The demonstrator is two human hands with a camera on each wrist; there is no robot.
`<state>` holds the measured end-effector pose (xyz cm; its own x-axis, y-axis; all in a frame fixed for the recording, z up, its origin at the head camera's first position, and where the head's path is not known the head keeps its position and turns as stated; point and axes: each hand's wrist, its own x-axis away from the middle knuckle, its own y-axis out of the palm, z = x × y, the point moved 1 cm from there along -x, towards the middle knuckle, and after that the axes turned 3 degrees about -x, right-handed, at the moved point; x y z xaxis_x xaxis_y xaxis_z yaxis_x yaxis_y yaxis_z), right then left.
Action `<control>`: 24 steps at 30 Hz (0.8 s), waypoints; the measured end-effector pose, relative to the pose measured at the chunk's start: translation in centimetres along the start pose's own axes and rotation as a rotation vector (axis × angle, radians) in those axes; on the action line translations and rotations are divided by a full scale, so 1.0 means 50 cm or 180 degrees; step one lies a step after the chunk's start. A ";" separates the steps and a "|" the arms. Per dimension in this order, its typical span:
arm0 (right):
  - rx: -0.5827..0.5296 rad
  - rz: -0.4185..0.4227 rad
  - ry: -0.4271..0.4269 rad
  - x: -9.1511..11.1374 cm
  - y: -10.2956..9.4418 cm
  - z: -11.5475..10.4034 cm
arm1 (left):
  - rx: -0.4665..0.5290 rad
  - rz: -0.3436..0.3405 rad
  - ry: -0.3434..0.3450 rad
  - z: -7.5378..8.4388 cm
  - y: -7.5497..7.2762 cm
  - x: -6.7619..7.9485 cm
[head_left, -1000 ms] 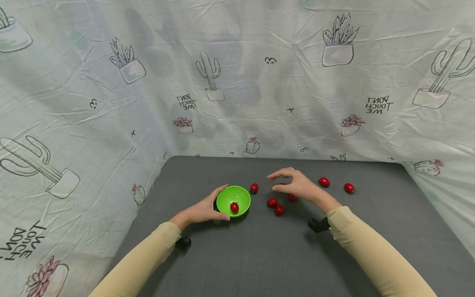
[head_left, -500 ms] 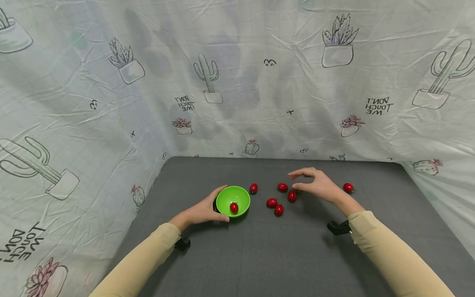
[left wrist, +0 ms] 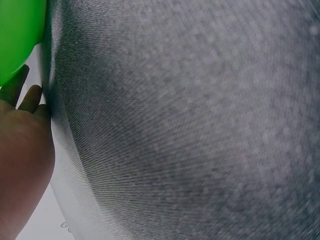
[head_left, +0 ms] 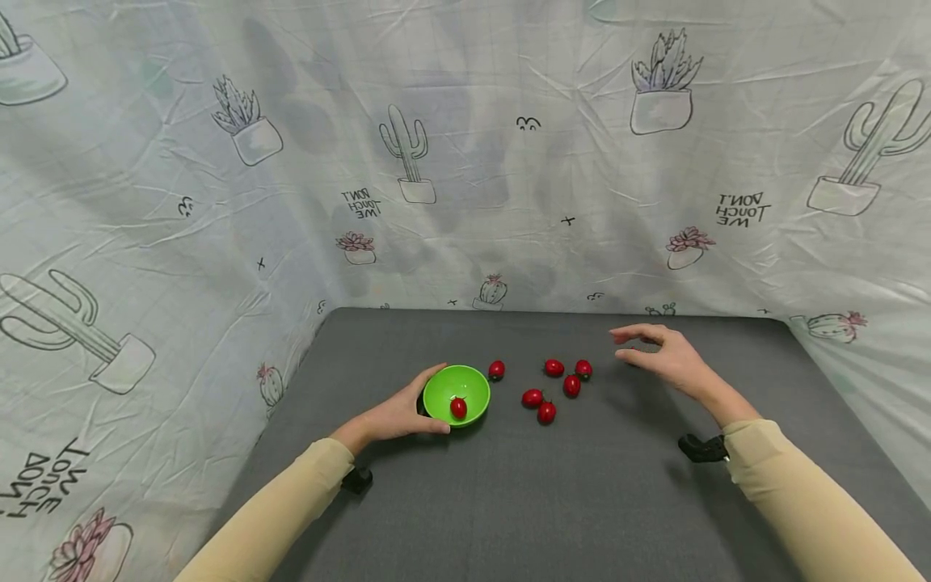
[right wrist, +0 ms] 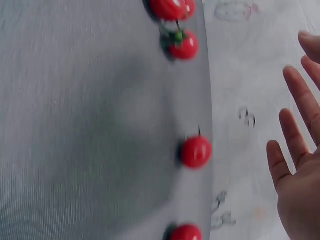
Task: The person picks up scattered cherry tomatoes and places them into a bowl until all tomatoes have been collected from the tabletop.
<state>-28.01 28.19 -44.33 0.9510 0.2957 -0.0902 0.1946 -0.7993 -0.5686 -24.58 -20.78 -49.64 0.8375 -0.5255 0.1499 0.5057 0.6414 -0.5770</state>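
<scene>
- Green bowl (head_left: 474, 390), head view: it sits left of middle on the dark grey table (head_left: 465, 509) with 1 red tomato (head_left: 458, 406) inside. The left hand (head_left: 398, 412) grasps it from the left, thumb on the near side, covering part of its outer wall.
- Head view, round about: 6 loose tomatoes (head_left: 571, 385) lie to the bowl's right. 1 is just beside the rim; 3 group together farther along, and 2 sit close together nearer the person. The right hand (head_left: 672, 360) hangs released to the right of them, fingers loosely bent around nothing, hiding the patch of table behind it.
- Head view, materials: shiny, round-mouthed bowl; glossy oval tomatoes; creased pale cloth (head_left: 465, 145) printed with potted cacti behind the table; beige sleeves (head_left: 269, 517) with black wrist pieces (head_left: 358, 480).
- Left wrist view: the bowl's smooth outer wall fills the upper left corner, fingers against it. The table's fine woven texture, almost plain in the head view, takes up most of the rest.
- Right wrist view: the relaxed fingers are spread, well apart from the blurred tomatoes. 1 tomato shows its green leafy top (right wrist: 178, 36), barely readable from the head.
</scene>
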 end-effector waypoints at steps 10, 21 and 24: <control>0.0008 0.0472 0.0238 0.046 -0.077 0.039 | 0.0007 -0.0008 -0.0026 -0.003 0.000 0.002; 0.0281 0.0606 0.0369 0.071 -0.100 0.073 | 0.0049 -0.0009 -0.0001 -0.004 -0.001 0.002; 0.0347 0.0583 0.0395 0.077 -0.101 0.087 | 0.0027 -0.0006 0.0005 -0.003 0.000 0.003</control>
<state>-26.39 35.65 -45.34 0.9916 0.0792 -0.1026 -0.0044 -0.7703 -0.6376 -24.51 -20.95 -49.75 0.8362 -0.5275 0.1498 0.5090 0.6451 -0.5698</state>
